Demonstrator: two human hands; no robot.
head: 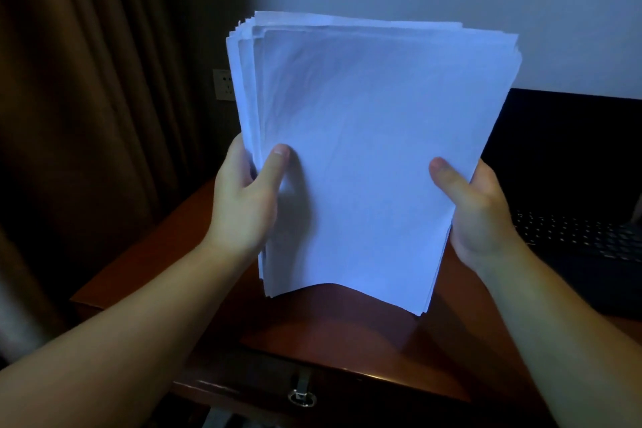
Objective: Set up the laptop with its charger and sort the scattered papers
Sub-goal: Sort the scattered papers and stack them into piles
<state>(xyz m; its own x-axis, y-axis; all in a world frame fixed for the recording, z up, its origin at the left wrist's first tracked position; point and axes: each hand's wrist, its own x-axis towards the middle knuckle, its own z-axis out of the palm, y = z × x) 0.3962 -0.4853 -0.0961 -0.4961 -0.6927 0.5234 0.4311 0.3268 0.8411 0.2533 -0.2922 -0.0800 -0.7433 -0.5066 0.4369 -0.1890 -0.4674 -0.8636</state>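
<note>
White stack of papers [364, 156], upright, top edges fanned unevenly. Gripped by left hand [243, 198] and right hand [479, 212], thumbs pressed on front. Above tabletop [347, 334].

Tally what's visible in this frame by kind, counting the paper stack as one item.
Hands: 2, left hand and right hand, both gripping the paper stack
Paper stack: 1
Laptop: 1
Wooden desk: 1
Wall socket: 1
Curtain: 1
Total: 7
</note>
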